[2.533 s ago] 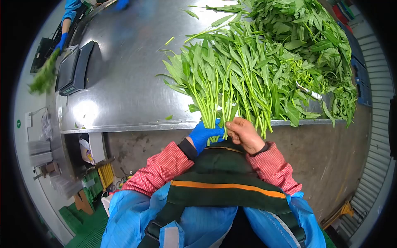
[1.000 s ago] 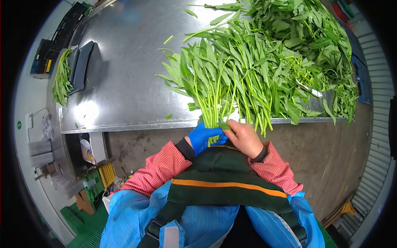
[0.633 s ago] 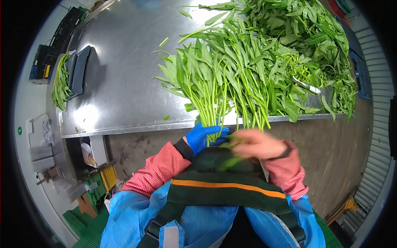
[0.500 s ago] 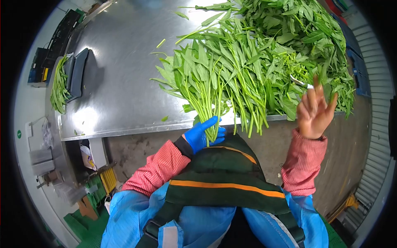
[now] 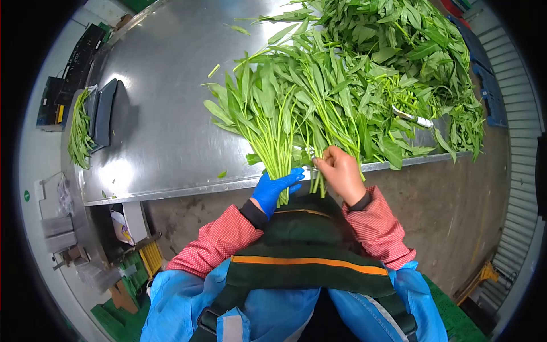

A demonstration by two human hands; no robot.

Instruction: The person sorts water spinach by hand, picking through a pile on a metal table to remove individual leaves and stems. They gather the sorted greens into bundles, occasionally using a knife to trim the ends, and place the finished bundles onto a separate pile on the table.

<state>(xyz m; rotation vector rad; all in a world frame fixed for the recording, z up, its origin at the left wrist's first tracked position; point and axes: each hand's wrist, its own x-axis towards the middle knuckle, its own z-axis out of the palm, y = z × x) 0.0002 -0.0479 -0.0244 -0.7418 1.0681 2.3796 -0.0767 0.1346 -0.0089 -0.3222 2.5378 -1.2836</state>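
Observation:
My left hand (image 5: 274, 191), in a blue glove, is closed round the stems of a bunch of leafy greens (image 5: 270, 128) at the table's front edge. Just to its right, my bare right hand (image 5: 341, 172) pinches a few stems (image 5: 319, 181) that hang over the edge, thumb and finger pressed together. More loose greens (image 5: 342, 97) lie beside the bunch, with a big heap (image 5: 399, 34) behind them. A knife with a white handle (image 5: 421, 121) rests among the greens on the right.
The metal table (image 5: 171, 114) spans the view, with a raised front rim. At its left end stands a dark scale-like device (image 5: 104, 114) beside a bundle of greens (image 5: 81, 131). Blue crates (image 5: 491, 94) stand beyond the right side.
My right hand has come from the right, near the knife, to the stems beside my left hand, and its spread fingers have closed. My left hand still holds the bunch, slightly lower and left.

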